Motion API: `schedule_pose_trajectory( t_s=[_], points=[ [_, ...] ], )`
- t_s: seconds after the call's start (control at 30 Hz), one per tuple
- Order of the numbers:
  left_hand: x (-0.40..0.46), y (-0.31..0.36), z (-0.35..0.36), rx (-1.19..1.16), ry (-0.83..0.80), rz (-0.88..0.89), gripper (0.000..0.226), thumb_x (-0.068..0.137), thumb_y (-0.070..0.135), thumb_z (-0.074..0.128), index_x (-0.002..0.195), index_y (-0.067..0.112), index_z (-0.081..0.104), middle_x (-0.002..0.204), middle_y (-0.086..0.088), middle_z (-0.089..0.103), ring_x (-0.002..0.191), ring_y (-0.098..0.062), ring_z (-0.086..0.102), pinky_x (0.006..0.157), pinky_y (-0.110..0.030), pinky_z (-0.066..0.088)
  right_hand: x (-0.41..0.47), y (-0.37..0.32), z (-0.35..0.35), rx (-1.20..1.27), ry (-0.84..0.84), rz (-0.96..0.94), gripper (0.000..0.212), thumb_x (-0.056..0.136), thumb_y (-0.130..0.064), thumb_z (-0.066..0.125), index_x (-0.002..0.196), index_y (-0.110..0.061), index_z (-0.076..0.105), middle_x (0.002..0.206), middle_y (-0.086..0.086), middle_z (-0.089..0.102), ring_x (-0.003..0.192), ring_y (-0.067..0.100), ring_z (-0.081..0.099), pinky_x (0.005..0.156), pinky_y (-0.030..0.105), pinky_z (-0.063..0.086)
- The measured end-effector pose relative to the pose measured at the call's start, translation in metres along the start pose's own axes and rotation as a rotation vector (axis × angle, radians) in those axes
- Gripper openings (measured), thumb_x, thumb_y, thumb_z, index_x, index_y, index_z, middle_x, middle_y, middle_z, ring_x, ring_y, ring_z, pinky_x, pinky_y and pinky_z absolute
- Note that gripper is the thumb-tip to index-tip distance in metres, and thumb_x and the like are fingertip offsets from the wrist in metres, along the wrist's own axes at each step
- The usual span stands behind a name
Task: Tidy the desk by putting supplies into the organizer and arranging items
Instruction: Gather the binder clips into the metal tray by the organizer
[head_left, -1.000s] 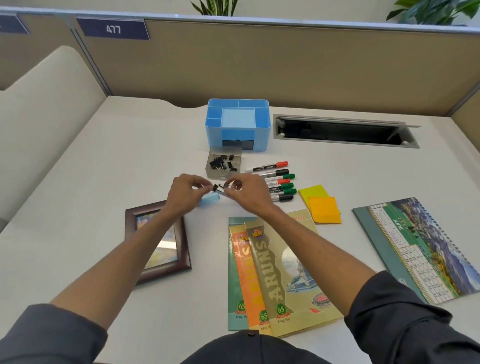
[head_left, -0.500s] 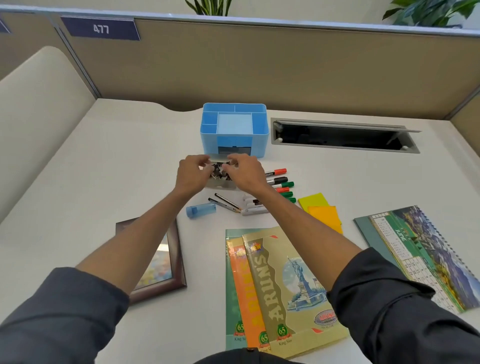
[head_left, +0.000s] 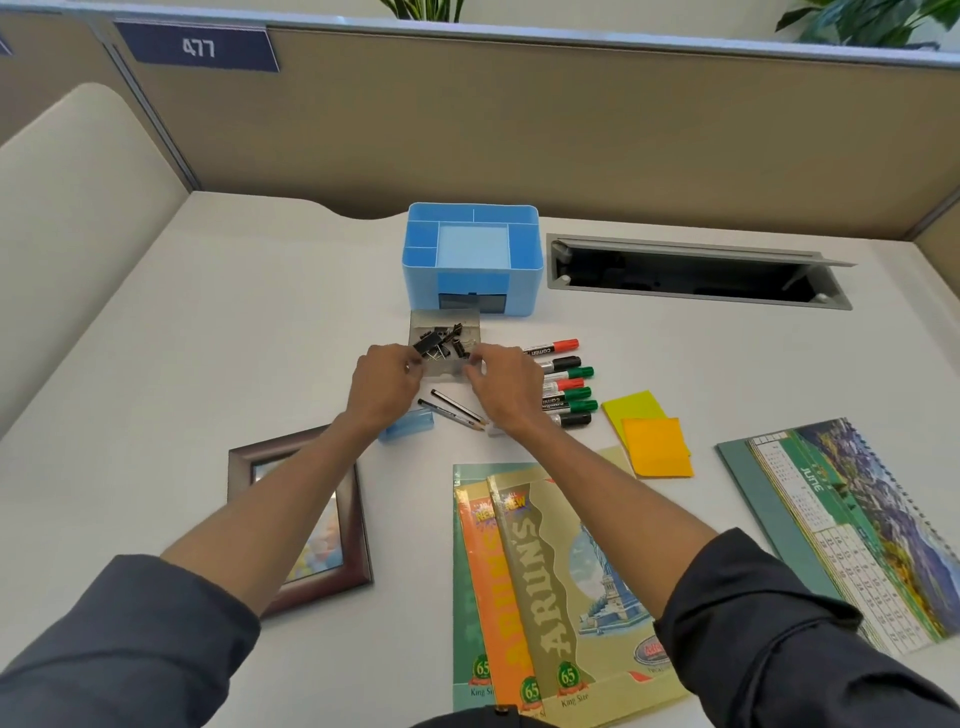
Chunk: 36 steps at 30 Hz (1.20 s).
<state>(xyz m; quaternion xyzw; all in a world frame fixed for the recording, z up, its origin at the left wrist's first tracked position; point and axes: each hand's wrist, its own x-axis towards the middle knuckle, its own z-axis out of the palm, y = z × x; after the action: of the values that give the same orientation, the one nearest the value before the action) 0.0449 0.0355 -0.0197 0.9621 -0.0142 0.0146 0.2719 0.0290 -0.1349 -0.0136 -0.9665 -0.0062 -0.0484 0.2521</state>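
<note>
My left hand (head_left: 382, 387) and right hand (head_left: 506, 387) sit at the near corners of the small clear tray (head_left: 445, 340) of black binder clips (head_left: 441, 340), one on each side. The fingers of both are curled narrow against the tray's near edge; whether either grip truly pinches the tray or a clip I cannot tell, since my knuckles hide the fingertips.

The tray rests on the white tabletop (head_left: 234, 322), just in front of the blue organizer (head_left: 472, 260), whose compartments look bare. Between my wrists, on the near side of the tray, lie two dark pens (head_left: 452, 410), slanted. A pale blue object (head_left: 408, 426) pokes out from under my left wrist. To the right, partly covered by my right hand, a row of markers (head_left: 566, 384) with red, black and green caps lies side by side. Further right are a yellow and an orange pad of sticky notes (head_left: 649, 436), overlapping.

Nearer to me, a fanned stack of notebooks (head_left: 550, 587) lies under my right forearm, and a dark wooden photo frame (head_left: 311, 525) lies flat under my left forearm. A spiral calendar (head_left: 852, 530) is at the far right. Beyond the organizer on the right is an open cable slot (head_left: 696, 273) set into the tabletop.
</note>
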Motion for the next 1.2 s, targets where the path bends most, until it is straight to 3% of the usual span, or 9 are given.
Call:
schedule_pose_trajectory(
  t_s=[0.2,0.33,0.5,0.97,1.03,1.13,1.2],
  points=[
    [0.006,0.014,-0.001,0.050,0.103,0.183,0.020,0.092,0.021,0.058,0.098,0.010,0.073,0.088,-0.011,0.070,0.079,-0.032,0.061,0.071,-0.040,0.048,0.006,0.011,-0.015,0.019,0.125,-0.026,0.021,0.093,-0.037,0.061,0.105,-0.023,0.072,0.083,0.000,0.074,0.078,0.018,0.068,0.067,0.027,0.047],
    [0.014,0.029,-0.003,0.065,0.120,0.227,0.019,0.092,0.021,0.058,0.097,0.010,0.073,0.089,-0.012,0.072,0.079,-0.033,0.062,0.070,-0.041,0.049,0.013,0.018,-0.025,0.032,0.159,-0.016,0.022,0.093,-0.035,0.062,0.106,-0.021,0.073,0.092,0.003,0.075,0.084,0.020,0.069,0.068,0.025,0.046],
    [0.023,0.038,-0.003,0.058,0.136,0.241,0.020,0.092,0.021,0.058,0.096,0.008,0.073,0.091,-0.012,0.073,0.078,-0.032,0.064,0.071,-0.041,0.051,0.022,0.022,-0.032,0.049,0.163,0.006,0.023,0.093,-0.035,0.063,0.106,-0.020,0.074,0.100,0.002,0.075,0.092,0.018,0.067,0.072,0.021,0.036],
    [0.036,0.038,0.004,0.072,0.138,0.239,0.021,0.092,0.024,0.059,0.094,0.008,0.073,0.087,-0.010,0.073,0.074,-0.030,0.064,0.072,-0.044,0.054,0.035,0.031,-0.031,-0.015,0.189,-0.090,0.020,0.094,-0.030,0.060,0.103,-0.017,0.073,0.097,0.002,0.074,0.085,0.022,0.066,0.069,0.025,0.037],
    [0.039,0.039,0.006,0.079,0.135,0.234,0.022,0.092,0.024,0.059,0.093,0.008,0.073,0.087,-0.010,0.073,0.075,-0.030,0.064,0.072,-0.044,0.054,0.039,0.032,-0.030,-0.019,0.189,-0.076,0.023,0.094,-0.031,0.060,0.110,-0.019,0.070,0.099,0.002,0.074,0.088,0.023,0.067,0.070,0.026,0.040],
    [0.045,0.040,0.007,0.096,0.127,0.212,0.023,0.093,0.025,0.057,0.096,0.008,0.072,0.090,-0.011,0.072,0.077,-0.030,0.064,0.072,-0.044,0.054,0.047,0.034,-0.025,-0.020,0.176,-0.054,0.044,0.092,-0.036,0.063,0.131,-0.020,0.055,0.103,0.004,0.073,0.092,0.026,0.068,0.077,0.035,0.054],
    [0.047,0.040,0.006,0.127,0.128,0.192,0.025,0.093,0.027,0.054,0.107,0.012,0.068,0.093,-0.010,0.072,0.079,-0.031,0.064,0.071,-0.042,0.054,0.053,0.036,-0.023,-0.037,0.158,-0.046,0.056,0.090,-0.041,0.064,0.138,-0.018,0.045,0.108,0.005,0.070,0.095,0.027,0.067,0.078,0.039,0.056]
  ],
)
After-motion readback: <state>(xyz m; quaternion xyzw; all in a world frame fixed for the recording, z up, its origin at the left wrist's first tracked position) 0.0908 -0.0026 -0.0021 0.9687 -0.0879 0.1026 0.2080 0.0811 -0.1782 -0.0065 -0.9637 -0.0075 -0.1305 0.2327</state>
